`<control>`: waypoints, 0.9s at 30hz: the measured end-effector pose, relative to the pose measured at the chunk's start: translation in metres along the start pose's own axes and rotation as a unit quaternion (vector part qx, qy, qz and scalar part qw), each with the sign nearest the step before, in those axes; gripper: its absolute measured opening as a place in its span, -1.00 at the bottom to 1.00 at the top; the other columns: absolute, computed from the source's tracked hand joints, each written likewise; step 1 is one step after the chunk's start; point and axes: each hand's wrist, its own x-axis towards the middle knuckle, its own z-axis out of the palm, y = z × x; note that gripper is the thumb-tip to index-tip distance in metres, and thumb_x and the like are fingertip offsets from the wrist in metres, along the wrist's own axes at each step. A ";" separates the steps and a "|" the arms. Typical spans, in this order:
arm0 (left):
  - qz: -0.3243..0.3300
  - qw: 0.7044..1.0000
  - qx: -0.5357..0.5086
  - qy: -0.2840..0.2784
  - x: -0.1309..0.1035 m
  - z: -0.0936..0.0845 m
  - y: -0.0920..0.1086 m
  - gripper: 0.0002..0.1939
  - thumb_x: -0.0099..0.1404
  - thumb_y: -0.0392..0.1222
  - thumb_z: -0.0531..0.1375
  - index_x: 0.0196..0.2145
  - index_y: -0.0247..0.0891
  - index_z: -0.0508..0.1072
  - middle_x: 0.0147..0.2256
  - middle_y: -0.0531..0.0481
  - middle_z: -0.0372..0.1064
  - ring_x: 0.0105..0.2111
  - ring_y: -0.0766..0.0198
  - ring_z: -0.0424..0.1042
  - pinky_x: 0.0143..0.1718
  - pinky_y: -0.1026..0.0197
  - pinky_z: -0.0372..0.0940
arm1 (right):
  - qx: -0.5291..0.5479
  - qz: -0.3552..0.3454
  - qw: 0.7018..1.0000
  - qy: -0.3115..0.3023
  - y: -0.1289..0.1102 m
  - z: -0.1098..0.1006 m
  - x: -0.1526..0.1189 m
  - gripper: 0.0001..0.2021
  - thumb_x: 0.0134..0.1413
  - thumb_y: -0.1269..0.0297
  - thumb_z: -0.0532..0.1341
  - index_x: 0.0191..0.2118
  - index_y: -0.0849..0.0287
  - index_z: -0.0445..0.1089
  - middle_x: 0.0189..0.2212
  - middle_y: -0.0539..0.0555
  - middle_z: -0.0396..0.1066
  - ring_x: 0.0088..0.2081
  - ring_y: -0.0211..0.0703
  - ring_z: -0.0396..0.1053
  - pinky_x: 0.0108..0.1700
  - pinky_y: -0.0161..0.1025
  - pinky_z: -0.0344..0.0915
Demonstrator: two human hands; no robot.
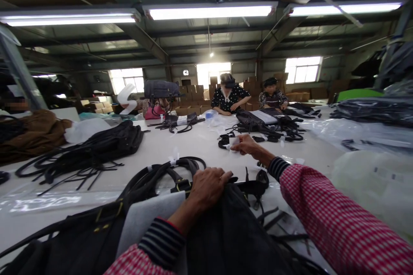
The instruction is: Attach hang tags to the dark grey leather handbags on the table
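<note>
Nearest, along the bottom edge: a black fabric bag [232, 232], lying on the smooth white table [193, 144], with a pale grey sheet [153, 212] laid against the cloth, probably against rubbing. Over the upper edge, bare left hand [206, 187], fingers bent down, seemingly steadying the bag; fingertips partly hidden, so no telling a pinch from a press.

Just beyond, long black tubular straps [137, 180] with white wrapping, perhaps against scuffs.

Farther out, bare right hand [248, 144], arm stretched, thumb and fingers pinched narrow on a small white flat piece [234, 142]; just beside, a coiled black strap bundle [223, 142], perhaps wrapped in white to stay gathered.

Now the counts, again outward. Grey sheets at the near bag: one. Hands: two. Pinched white pieces: one. Floppy black bags with trailing cords [112, 150], left: apparently one. Dark bags in the right-hand heap [258, 117]: uncountable through overlap. Seated or standing people [229, 99] across the table: three, plus part of another at far left. Bright rectangular windows [303, 70]: three. Lit white tube lamps [211, 11] overhead: three.
</note>
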 end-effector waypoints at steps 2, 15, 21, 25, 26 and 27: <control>-0.062 0.993 -0.088 0.040 0.004 -0.002 -0.002 -0.59 0.47 0.11 0.01 0.00 -0.16 0.51 0.00 -0.11 0.52 0.06 -0.01 0.45 0.05 -0.01 0.27 | 0.018 -0.014 1.000 0.000 -0.012 0.002 -0.004 -0.72 -0.31 0.20 0.42 -0.49 0.20 0.36 -0.63 -0.05 0.35 -0.64 -0.33 0.22 -0.67 -0.40 0.11; -0.031 0.949 -0.314 0.030 0.022 0.006 -0.017 -0.37 0.42 0.23 -0.10 -0.24 -0.25 0.62 -0.46 -0.05 0.59 -0.28 0.16 0.52 -0.15 0.18 0.27 | -0.046 -0.114 0.988 0.095 -0.077 0.020 -0.031 -0.73 -0.19 0.12 0.38 -0.42 0.15 0.36 -0.55 -0.05 0.36 -0.58 -0.27 0.26 -0.60 -0.32 0.22; -0.003 0.956 -0.293 0.025 0.020 0.006 -0.013 -0.37 0.46 0.19 -0.12 -0.18 -0.29 0.60 -0.56 -0.01 0.49 -0.44 0.24 0.47 -0.30 0.26 0.28 | -0.210 -0.087 0.952 0.205 -0.082 -0.032 -0.071 -0.70 -0.17 0.32 0.35 -0.21 0.20 0.43 -0.38 0.11 0.45 -0.30 0.04 0.43 -0.29 -0.13 0.35; 0.009 0.972 -0.234 0.024 0.016 0.003 -0.007 -0.43 0.49 0.18 -0.09 -0.15 -0.23 0.60 -0.50 0.02 0.50 -0.33 0.22 0.51 -0.24 0.26 0.29 | -0.461 -0.241 0.836 0.174 -0.085 -0.025 -0.114 -0.50 0.05 0.33 0.22 0.16 0.16 0.33 0.05 0.28 0.42 0.11 0.28 0.33 -0.03 0.05 0.35; 0.015 0.977 -0.213 0.025 0.015 0.003 -0.005 -0.46 0.49 0.17 -0.06 -0.15 -0.21 0.60 -0.42 0.00 0.54 -0.25 0.20 0.52 -0.19 0.24 0.29 | -0.470 -0.276 0.826 0.142 -0.084 -0.016 -0.124 -0.53 0.11 0.33 0.16 0.17 0.13 0.33 0.11 0.27 0.39 0.14 0.25 0.32 -0.02 0.04 0.36; 0.021 0.981 -0.190 0.025 0.014 0.002 -0.003 -0.51 0.48 0.16 -0.02 -0.14 -0.20 0.59 -0.31 -0.02 0.57 -0.17 0.16 0.53 -0.14 0.22 0.29 | -0.459 -0.295 0.831 0.104 -0.080 -0.004 -0.133 -0.56 0.15 0.33 0.11 0.16 0.11 0.34 0.13 0.25 0.39 0.13 0.21 0.34 -0.02 0.01 0.37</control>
